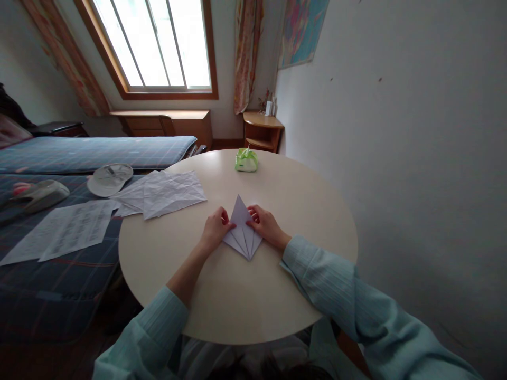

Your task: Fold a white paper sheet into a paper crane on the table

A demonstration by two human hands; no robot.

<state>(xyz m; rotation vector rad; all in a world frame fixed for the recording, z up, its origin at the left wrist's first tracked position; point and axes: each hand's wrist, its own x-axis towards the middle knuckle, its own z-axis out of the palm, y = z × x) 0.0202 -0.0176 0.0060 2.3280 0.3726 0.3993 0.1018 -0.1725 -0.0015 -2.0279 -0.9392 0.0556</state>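
A folded sheet of white paper [244,235], shaped like a kite with crease lines fanning toward its near tip, lies on the round cream table [253,306]. My left hand [217,228] grips its left edge, the thumb on top and the fingers curled. On the opposite edge my right hand [267,226] pinches the paper in the same way, thumb on top. The far point of the paper stands out between both hands. What the fingertips do beneath the edges is hidden.
Creased white sheets [170,192] overlap the table's left edge. Beyond the paper sits a green tissue pack [246,160]. At left, a plaid bed [59,295] holds printed pages [75,229] and a white cap [110,179]. A white wall [415,158] runs along the right.
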